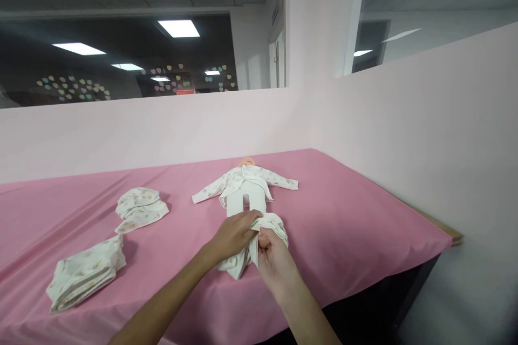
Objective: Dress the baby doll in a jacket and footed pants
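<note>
A baby doll (246,162) lies on its back, its head toward the wall and mostly hidden behind its body. It wears a white printed top (243,175) with both sleeves spread wide, and plain white leggings (238,205). Bunched white baby pants (272,222) sit around the lower end of the doll's legs, with loose fabric hanging toward me. My left hand (235,232) pinches the upper edge of the pants between the legs. Closed on the near side of the same cloth is my right hand (275,258). The doll's feet are hidden.
A pink cloth (343,215) covers the table, whose wooden corner (456,237) shows at right. To the left lie a crumpled white printed cloth piece (140,205) and a folded white printed cloth (87,272). White walls (162,132) with windows border the table's back and right.
</note>
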`<state>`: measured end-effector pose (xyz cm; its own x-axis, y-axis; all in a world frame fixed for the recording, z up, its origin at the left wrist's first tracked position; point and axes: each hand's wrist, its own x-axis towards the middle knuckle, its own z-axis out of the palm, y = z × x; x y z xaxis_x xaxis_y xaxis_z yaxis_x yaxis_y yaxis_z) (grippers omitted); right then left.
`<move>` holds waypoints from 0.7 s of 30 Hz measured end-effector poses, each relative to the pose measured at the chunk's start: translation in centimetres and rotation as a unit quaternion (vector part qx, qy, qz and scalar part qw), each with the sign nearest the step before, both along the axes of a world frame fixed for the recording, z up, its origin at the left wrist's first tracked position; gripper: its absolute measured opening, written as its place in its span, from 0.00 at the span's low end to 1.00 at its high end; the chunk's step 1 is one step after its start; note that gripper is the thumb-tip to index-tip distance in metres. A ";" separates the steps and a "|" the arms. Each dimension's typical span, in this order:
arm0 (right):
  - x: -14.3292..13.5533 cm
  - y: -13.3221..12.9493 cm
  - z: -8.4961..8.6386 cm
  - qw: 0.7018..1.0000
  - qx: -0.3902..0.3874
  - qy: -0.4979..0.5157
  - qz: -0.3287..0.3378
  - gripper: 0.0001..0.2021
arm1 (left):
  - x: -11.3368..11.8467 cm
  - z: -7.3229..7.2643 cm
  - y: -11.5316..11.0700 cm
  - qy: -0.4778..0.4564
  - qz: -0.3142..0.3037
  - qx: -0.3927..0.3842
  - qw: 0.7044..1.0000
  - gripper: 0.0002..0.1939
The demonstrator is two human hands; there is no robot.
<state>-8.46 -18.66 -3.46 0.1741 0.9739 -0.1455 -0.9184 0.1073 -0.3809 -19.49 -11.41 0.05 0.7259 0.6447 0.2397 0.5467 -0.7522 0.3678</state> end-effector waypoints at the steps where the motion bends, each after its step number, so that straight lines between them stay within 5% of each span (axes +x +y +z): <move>1: 0.0 -0.3 -0.1 1.000 -0.002 -0.010 0.005 0.10 | -0.1 -0.3 0.4 0.019 0.013 0.039 0.999 0.19; 6: 0.7 -1.9 -1.3 0.989 -0.009 -0.145 0.037 0.13 | -0.6 -1.0 1.4 0.055 0.045 0.112 0.991 0.18; 9: 2.2 -2.4 -2.0 0.946 0.038 -0.320 0.027 0.16 | -0.9 -1.1 1.2 0.049 0.043 0.121 0.991 0.17; 11: 3.4 -2.5 -2.4 0.884 0.074 -0.461 0.019 0.16 | -1.0 -1.2 1.2 0.048 0.040 0.125 0.990 0.17; 15: 5.1 -1.7 -2.7 0.715 0.086 -0.692 -0.054 0.12 | -1.1 -1.3 1.6 0.042 0.031 0.111 0.992 0.17; 18: 5.5 -0.7 -2.8 0.595 0.097 -0.791 -0.107 0.13 | -1.4 -1.2 0.7 0.009 0.039 0.107 0.993 0.17; 21: 5.6 -0.1 -2.9 0.515 0.095 -0.843 -0.125 0.14 | -2.3 -1.7 -1.8 -0.002 0.051 0.146 0.988 0.24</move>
